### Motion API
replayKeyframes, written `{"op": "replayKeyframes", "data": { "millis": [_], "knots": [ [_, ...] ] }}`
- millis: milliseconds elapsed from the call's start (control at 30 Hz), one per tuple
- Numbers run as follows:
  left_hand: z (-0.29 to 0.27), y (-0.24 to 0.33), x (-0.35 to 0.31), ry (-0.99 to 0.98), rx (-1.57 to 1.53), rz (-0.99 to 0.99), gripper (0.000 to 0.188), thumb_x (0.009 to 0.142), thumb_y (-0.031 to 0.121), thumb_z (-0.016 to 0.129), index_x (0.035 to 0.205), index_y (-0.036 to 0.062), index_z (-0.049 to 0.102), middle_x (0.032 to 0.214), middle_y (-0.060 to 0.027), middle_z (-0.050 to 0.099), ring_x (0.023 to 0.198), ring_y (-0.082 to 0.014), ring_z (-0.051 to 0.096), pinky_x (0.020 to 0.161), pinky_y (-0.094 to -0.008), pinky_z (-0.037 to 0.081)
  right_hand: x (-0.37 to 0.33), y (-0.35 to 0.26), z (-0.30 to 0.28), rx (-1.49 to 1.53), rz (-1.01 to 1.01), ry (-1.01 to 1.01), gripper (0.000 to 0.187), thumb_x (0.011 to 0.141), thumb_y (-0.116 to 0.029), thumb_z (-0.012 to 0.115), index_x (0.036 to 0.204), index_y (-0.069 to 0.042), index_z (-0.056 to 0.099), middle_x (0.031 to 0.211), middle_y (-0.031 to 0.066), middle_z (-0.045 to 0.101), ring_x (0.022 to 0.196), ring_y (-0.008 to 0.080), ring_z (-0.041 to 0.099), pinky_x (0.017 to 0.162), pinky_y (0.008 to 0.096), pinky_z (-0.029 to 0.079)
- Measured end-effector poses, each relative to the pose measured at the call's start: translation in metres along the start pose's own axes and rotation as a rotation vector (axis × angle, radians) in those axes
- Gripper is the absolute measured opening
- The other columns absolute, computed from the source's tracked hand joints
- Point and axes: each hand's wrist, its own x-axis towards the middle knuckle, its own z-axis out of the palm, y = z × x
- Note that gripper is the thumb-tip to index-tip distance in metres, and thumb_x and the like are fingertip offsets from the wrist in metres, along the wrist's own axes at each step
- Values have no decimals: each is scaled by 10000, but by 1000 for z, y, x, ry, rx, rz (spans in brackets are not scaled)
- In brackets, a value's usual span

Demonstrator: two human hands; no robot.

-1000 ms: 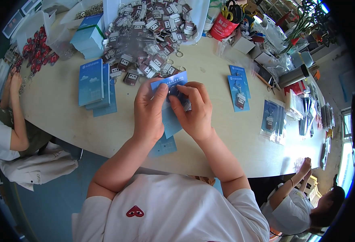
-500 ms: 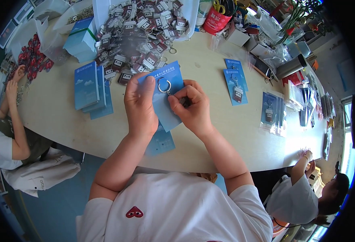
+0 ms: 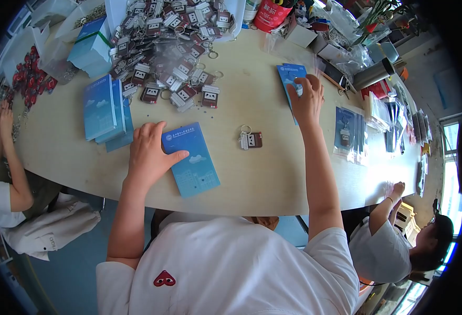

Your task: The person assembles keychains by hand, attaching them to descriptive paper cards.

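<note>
My left hand [image 3: 149, 157] has its fingers spread, with the thumb over the edge of a blue card [image 3: 194, 165] printed with clouds and buildings that lies on the table. At the right, my right hand [image 3: 310, 100] arches over a few blue cards [image 3: 285, 76] lying together; its thumb and fingers are apart, and it hides most of what lies under it. Something pale shows between thumb and fingers, too small to tell. Between my hands a brown-and-white keychain [image 3: 251, 140] with a metal ring lies by itself.
A heap of similar keychains [image 3: 173, 58] spills from a white bin [image 3: 236, 29] at the back. Blue card stacks [image 3: 98, 107] stand at the left. At the right lie bagged cards [image 3: 349, 136], scissors [image 3: 343, 86] and a grey cylinder [image 3: 373, 73]. Two people sit at either side.
The blue card with a keyring, held in both hands before, has left them. My right hand has reached right to the cards there; my left hand has lowered to the other card. The lone keychain now shows.
</note>
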Motion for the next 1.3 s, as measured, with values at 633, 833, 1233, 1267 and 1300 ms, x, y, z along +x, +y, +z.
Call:
{"op": "replayKeyframes", "data": {
  "millis": [633,833,1233,1267,1300],
  "knots": [
    [6,-20,31,-127,-879,-203,242,814,115,669,935,-38,527,788,-80,629,691,-87,564,606,-234,443,-35,-73,-40,1487,526,-810,127,904,-136,559,865,-44,481,903,79,606,860,144,575,776,283,442],
    [9,-17,37,-114,-850,-212,246,817,165,670,913,-37,568,799,-118,650,701,-141,619,636,-262,472,-30,-95,-33,1874,587,-786,172,897,-171,580,902,-26,486,817,45,597,784,110,571,717,242,451],
    [-2,19,38,72,-931,-182,208,903,222,564,904,14,587,759,-33,578,690,-60,492,624,-222,395,-18,-169,-40,1300,441,-574,80,835,-22,615,894,20,581,742,9,592,613,53,528,517,207,446],
    [-1,24,38,82,-1058,-183,208,913,221,548,917,15,576,717,-5,537,662,-47,457,599,-214,381,-18,-171,-40,1299,439,-574,80,835,-22,615,894,20,581,742,9,592,613,53,528,517,207,446],
    [-1,28,37,94,-1185,-187,208,924,220,532,930,15,564,676,22,497,634,-33,422,574,-207,368,-18,-174,-40,1224,321,-479,67,824,-14,621,873,16,588,738,18,593,604,63,530,513,218,446]
  ]
}}
